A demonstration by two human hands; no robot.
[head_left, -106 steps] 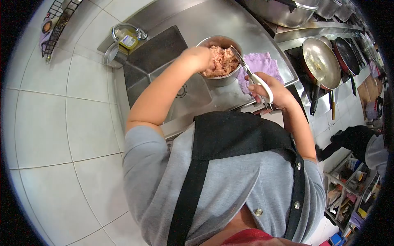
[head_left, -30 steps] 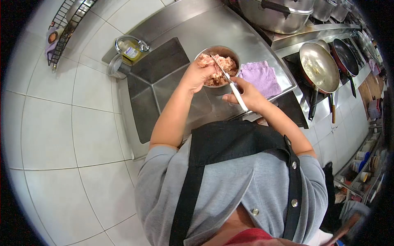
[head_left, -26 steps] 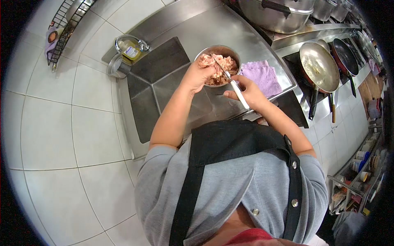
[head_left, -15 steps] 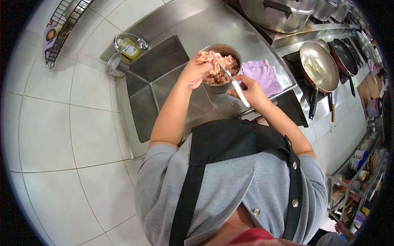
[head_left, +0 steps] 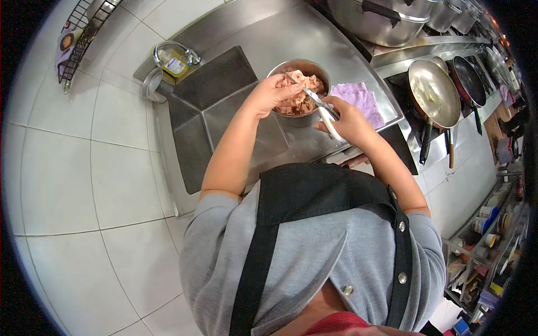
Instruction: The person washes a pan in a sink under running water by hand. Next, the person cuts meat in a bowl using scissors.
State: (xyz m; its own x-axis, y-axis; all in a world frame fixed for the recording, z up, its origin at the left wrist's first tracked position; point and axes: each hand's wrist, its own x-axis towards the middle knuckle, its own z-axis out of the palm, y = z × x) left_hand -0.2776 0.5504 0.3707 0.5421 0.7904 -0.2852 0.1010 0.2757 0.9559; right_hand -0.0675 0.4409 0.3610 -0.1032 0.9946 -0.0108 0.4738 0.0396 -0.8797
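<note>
Pale pink pieces of raw meat (head_left: 300, 104) fill a round metal pot (head_left: 302, 120) on the steel counter. At the pot's left rim, my left hand (head_left: 265, 98) is closed on raw meat, its fingers over the opening. My right hand (head_left: 352, 122) grips white-handled kitchen scissors (head_left: 328, 121) from the right. Their handles are spread apart, and the blades reach over the pot to the meat by my left fingertips. My left fingers partly hide the held meat and the blade tips.
A purple cloth (head_left: 358, 103) lies right of the pot. The sink (head_left: 193, 148) is at the left, with a faucet (head_left: 192, 57), a yellow-liquid bottle (head_left: 175, 66) and a metal container (head_left: 154, 87) behind. Frying pans (head_left: 434, 92) sit on the stove, near a large pot (head_left: 378, 25).
The scissor handles have spread apart. The meat in my left hand is lower and less visible, with my fingers nearer the blades. The view has shifted slightly.
</note>
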